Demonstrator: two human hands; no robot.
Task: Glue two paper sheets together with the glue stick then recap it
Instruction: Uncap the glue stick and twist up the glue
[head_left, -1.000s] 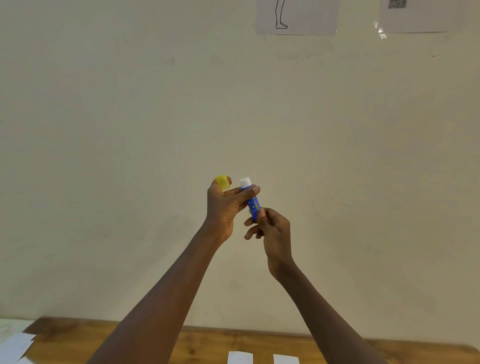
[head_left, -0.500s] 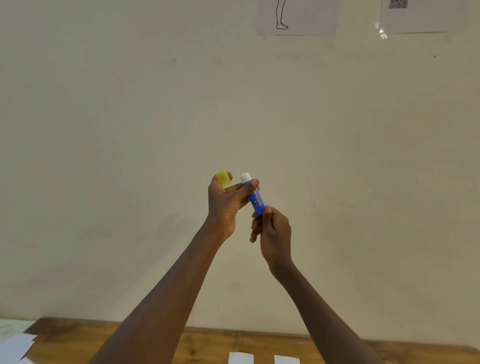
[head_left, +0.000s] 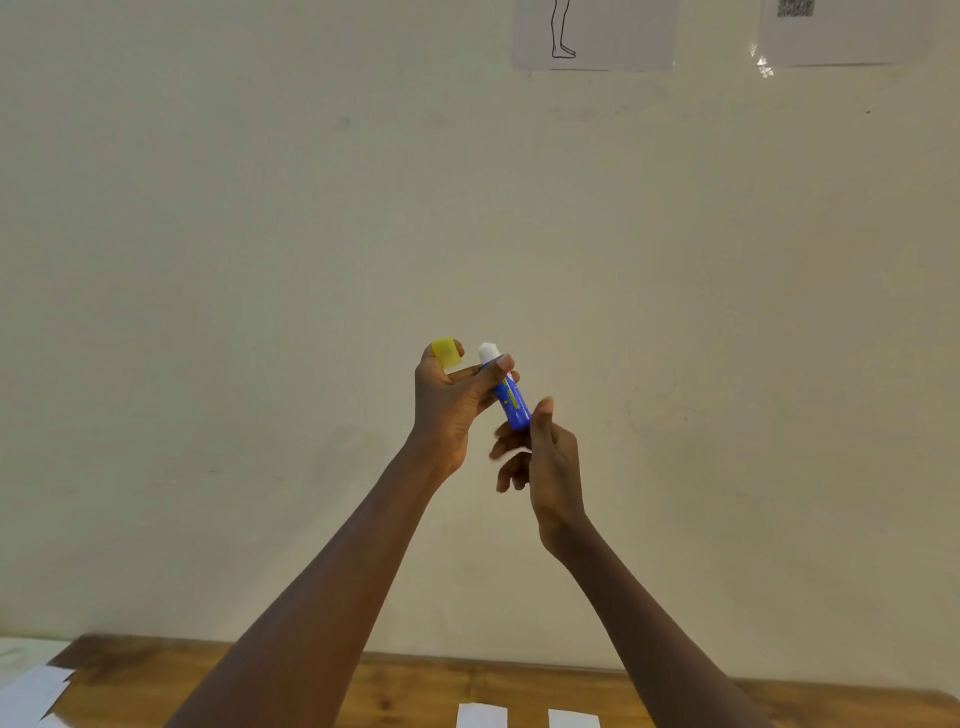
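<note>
I hold both hands up in front of the wall. My left hand (head_left: 447, 405) pinches the upper part of the blue glue stick (head_left: 511, 400), whose white tip (head_left: 488, 352) is exposed and points up. The same hand holds the yellow cap (head_left: 447, 352) between thumb and forefinger, apart from the tip. My right hand (head_left: 545, 457) is at the bottom end of the stick, thumb raised beside it and fingers blurred underneath. Two small white paper sheets (head_left: 481, 716) (head_left: 573, 718) lie side by side on the wooden table (head_left: 405, 691) at the bottom edge.
More white paper (head_left: 31, 696) lies at the table's left corner. A plain cream wall fills most of the view, with a printed drawing sheet (head_left: 592, 31) and a sheet with a QR code (head_left: 831, 26) taped high up.
My right hand's fingers have shifted around the stick's bottom end, and the thumb now stands up beside it. The left hand, cap and stick stay almost where they were.
</note>
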